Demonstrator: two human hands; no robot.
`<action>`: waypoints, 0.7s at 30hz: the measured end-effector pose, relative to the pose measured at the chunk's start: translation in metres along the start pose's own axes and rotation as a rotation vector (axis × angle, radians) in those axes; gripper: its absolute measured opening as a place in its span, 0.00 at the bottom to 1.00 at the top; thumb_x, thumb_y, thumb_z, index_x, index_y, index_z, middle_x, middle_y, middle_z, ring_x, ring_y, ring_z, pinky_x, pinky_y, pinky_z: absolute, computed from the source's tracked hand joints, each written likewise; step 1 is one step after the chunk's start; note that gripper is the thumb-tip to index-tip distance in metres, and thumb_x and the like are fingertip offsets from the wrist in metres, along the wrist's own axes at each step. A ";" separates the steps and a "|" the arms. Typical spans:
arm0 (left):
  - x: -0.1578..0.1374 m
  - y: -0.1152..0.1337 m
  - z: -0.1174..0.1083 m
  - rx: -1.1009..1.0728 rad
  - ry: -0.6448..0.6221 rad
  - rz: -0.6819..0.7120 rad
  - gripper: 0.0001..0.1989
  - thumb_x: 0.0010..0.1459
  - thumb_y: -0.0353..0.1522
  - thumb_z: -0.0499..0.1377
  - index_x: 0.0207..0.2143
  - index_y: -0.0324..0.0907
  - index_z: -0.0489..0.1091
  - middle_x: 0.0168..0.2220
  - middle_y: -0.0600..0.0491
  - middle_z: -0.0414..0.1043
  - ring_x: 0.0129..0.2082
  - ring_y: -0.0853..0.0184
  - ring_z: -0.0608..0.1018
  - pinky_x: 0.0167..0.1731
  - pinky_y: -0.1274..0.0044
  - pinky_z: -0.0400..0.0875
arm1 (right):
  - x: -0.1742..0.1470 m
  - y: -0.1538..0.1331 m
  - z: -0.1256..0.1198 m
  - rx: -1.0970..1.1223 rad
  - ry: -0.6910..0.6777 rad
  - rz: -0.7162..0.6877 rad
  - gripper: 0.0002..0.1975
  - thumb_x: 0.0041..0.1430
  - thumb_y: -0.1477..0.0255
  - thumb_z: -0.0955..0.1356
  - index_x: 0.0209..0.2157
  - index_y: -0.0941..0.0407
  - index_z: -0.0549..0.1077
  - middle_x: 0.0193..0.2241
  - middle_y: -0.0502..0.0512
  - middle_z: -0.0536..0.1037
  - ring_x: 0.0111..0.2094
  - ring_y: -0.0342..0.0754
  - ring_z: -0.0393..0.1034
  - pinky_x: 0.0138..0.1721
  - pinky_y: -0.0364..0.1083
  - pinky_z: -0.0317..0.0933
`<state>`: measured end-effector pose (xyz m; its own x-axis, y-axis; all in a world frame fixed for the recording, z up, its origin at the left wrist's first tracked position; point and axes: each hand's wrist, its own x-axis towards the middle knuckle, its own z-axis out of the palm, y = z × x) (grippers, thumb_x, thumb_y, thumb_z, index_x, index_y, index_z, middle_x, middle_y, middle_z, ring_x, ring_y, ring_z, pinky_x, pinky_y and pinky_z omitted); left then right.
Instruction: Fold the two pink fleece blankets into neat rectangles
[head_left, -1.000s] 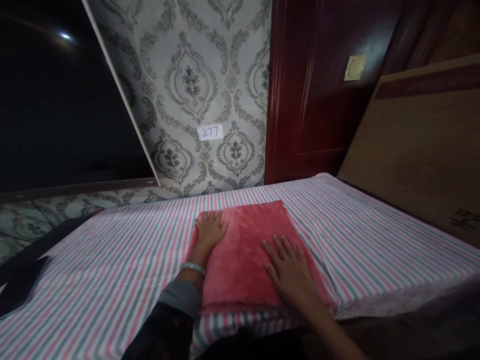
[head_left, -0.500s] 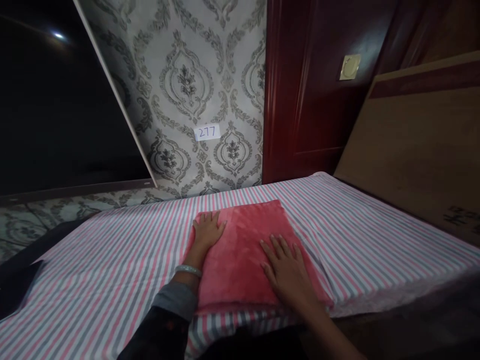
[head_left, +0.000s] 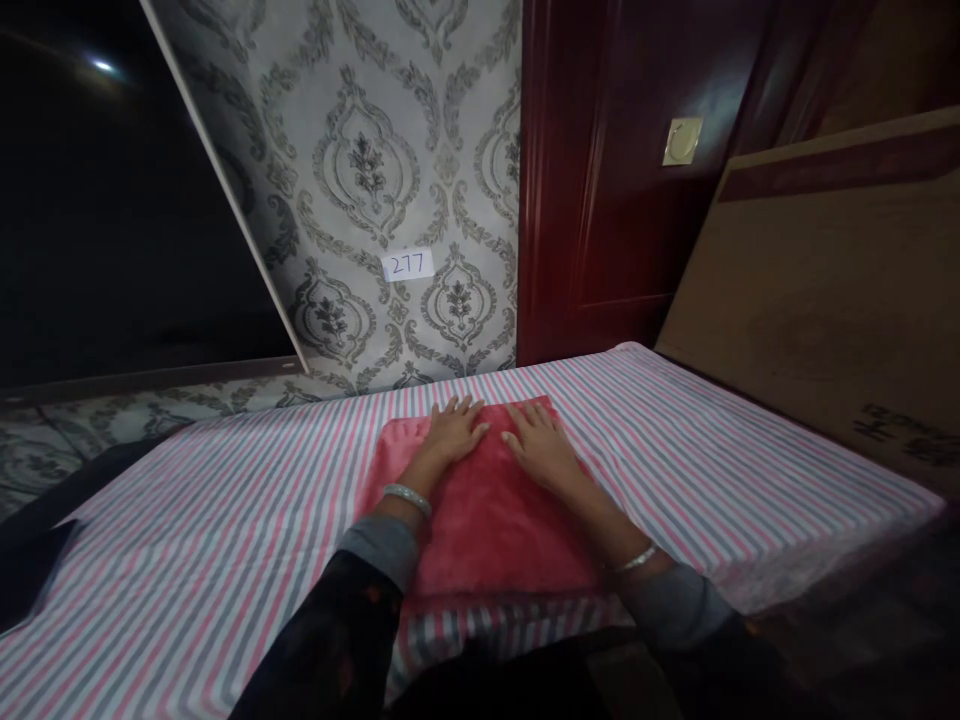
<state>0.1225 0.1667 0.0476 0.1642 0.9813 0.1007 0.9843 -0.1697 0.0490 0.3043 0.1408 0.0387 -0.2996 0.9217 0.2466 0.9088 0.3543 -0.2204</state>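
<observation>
A folded red plush cloth [head_left: 495,520] lies flat on a striped cover [head_left: 285,500] of pink, grey and white. My left hand [head_left: 454,430] rests palm down near the cloth's far edge, its fingers spread. Just to its right, my right hand [head_left: 544,445] also lies flat on the cloth, fingers apart and pointing away from me. Neither hand grips anything. The near edge of the cloth reaches almost to the front of the covered surface.
A large dark screen [head_left: 135,220] stands at the left before the patterned wall [head_left: 367,160]. A paper marked 277 [head_left: 408,264] is stuck to that wall. On the right, a big cardboard box [head_left: 817,300] leans beside a dark red wood panel [head_left: 600,180]. A dark flat object [head_left: 34,570] sits at the left edge.
Both hands have slid away from me toward the cloth's far edge and closer together. The right hand has travelled farther, from the cloth's right side. The view has shifted slightly.
</observation>
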 end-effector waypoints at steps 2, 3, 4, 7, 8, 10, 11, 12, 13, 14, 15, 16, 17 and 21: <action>0.001 0.001 0.015 0.022 0.026 -0.006 0.29 0.70 0.45 0.43 0.70 0.47 0.55 0.71 0.48 0.54 0.70 0.50 0.56 0.66 0.50 0.48 | 0.007 0.001 0.017 -0.045 -0.006 0.014 0.29 0.72 0.63 0.59 0.70 0.57 0.57 0.70 0.65 0.54 0.71 0.62 0.45 0.67 0.62 0.43; 0.001 0.001 0.022 0.029 0.046 -0.011 0.29 0.70 0.44 0.42 0.69 0.47 0.56 0.70 0.48 0.56 0.70 0.50 0.58 0.66 0.50 0.49 | 0.007 0.003 0.026 -0.063 -0.012 0.010 0.29 0.72 0.62 0.59 0.70 0.56 0.57 0.70 0.65 0.53 0.71 0.62 0.44 0.67 0.63 0.41; 0.000 0.000 0.028 0.032 0.068 -0.014 0.29 0.70 0.44 0.42 0.69 0.47 0.57 0.70 0.48 0.57 0.69 0.50 0.59 0.66 0.50 0.50 | 0.006 0.004 0.035 -0.074 -0.016 0.007 0.29 0.72 0.62 0.59 0.70 0.55 0.57 0.71 0.64 0.52 0.71 0.62 0.43 0.67 0.64 0.39; -0.001 -0.004 0.038 0.021 0.101 0.006 0.28 0.70 0.44 0.42 0.68 0.48 0.59 0.69 0.49 0.60 0.67 0.51 0.62 0.65 0.51 0.52 | 0.003 0.009 0.050 -0.078 -0.010 0.005 0.29 0.72 0.61 0.58 0.71 0.53 0.56 0.71 0.63 0.51 0.71 0.62 0.42 0.67 0.65 0.37; 0.000 -0.005 0.039 0.012 0.101 0.012 0.27 0.70 0.44 0.43 0.67 0.49 0.59 0.69 0.49 0.60 0.67 0.51 0.62 0.65 0.51 0.53 | 0.003 0.009 0.051 -0.078 -0.007 0.004 0.29 0.72 0.60 0.58 0.70 0.53 0.56 0.71 0.63 0.51 0.71 0.61 0.42 0.67 0.65 0.37; 0.001 -0.007 0.040 -0.002 0.102 0.016 0.27 0.70 0.44 0.43 0.68 0.49 0.60 0.68 0.49 0.60 0.66 0.51 0.62 0.65 0.51 0.53 | 0.004 0.010 0.051 -0.080 -0.004 0.005 0.29 0.72 0.61 0.58 0.70 0.53 0.57 0.71 0.63 0.51 0.71 0.61 0.42 0.67 0.65 0.36; 0.002 -0.007 0.040 -0.007 0.104 0.016 0.28 0.70 0.44 0.42 0.68 0.49 0.60 0.68 0.49 0.60 0.66 0.51 0.63 0.64 0.51 0.53 | 0.005 0.010 0.050 -0.082 -0.005 0.007 0.29 0.72 0.61 0.58 0.70 0.54 0.57 0.71 0.63 0.51 0.71 0.62 0.42 0.67 0.65 0.37; 0.002 -0.007 0.040 -0.008 0.105 0.016 0.28 0.70 0.44 0.42 0.67 0.48 0.60 0.68 0.48 0.60 0.66 0.51 0.63 0.64 0.51 0.53 | 0.005 0.009 0.050 -0.083 -0.006 0.008 0.29 0.72 0.61 0.59 0.70 0.54 0.57 0.71 0.64 0.52 0.71 0.62 0.42 0.67 0.64 0.37; 0.002 -0.007 0.040 -0.009 0.108 0.017 0.28 0.70 0.44 0.42 0.67 0.47 0.60 0.68 0.48 0.61 0.66 0.51 0.63 0.64 0.51 0.53 | 0.006 0.009 0.049 -0.084 -0.007 0.008 0.29 0.72 0.61 0.59 0.70 0.54 0.57 0.71 0.64 0.52 0.71 0.62 0.42 0.67 0.64 0.37; 0.001 -0.007 0.040 -0.008 0.112 0.019 0.28 0.70 0.44 0.42 0.67 0.47 0.60 0.68 0.48 0.61 0.65 0.51 0.63 0.64 0.51 0.53 | 0.006 0.008 0.048 -0.086 -0.008 0.009 0.29 0.72 0.61 0.59 0.70 0.54 0.57 0.71 0.64 0.52 0.71 0.62 0.43 0.67 0.64 0.37; 0.001 -0.007 0.041 -0.008 0.117 0.020 0.28 0.70 0.44 0.42 0.67 0.47 0.60 0.68 0.48 0.61 0.65 0.52 0.63 0.64 0.51 0.53 | 0.005 0.008 0.048 -0.090 -0.009 0.011 0.29 0.72 0.61 0.59 0.70 0.53 0.57 0.71 0.64 0.52 0.71 0.62 0.43 0.67 0.64 0.38; 0.000 -0.006 0.040 -0.007 0.119 0.022 0.28 0.70 0.44 0.42 0.67 0.46 0.60 0.68 0.48 0.61 0.65 0.52 0.63 0.64 0.52 0.53 | 0.005 0.007 0.047 -0.096 -0.010 0.014 0.29 0.72 0.61 0.59 0.70 0.53 0.57 0.71 0.64 0.52 0.71 0.62 0.43 0.67 0.64 0.38; 0.000 -0.005 0.039 -0.007 0.119 0.022 0.28 0.70 0.44 0.42 0.67 0.46 0.60 0.68 0.47 0.61 0.65 0.52 0.63 0.65 0.52 0.52 | 0.004 0.007 0.047 -0.104 -0.011 0.016 0.29 0.72 0.61 0.59 0.70 0.53 0.57 0.71 0.64 0.52 0.71 0.62 0.43 0.67 0.64 0.39; 0.001 -0.001 0.027 -0.034 0.034 -0.008 0.29 0.70 0.44 0.42 0.70 0.46 0.54 0.70 0.47 0.57 0.68 0.52 0.60 0.66 0.51 0.49 | 0.002 0.005 0.043 -0.126 -0.031 0.017 0.29 0.72 0.61 0.59 0.71 0.54 0.56 0.70 0.65 0.52 0.71 0.61 0.44 0.67 0.63 0.40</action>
<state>0.1230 0.1705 0.0205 0.1531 0.9792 0.1335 0.9827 -0.1651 0.0839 0.2957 0.1511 -0.0023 -0.2910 0.9324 0.2144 0.9424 0.3180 -0.1037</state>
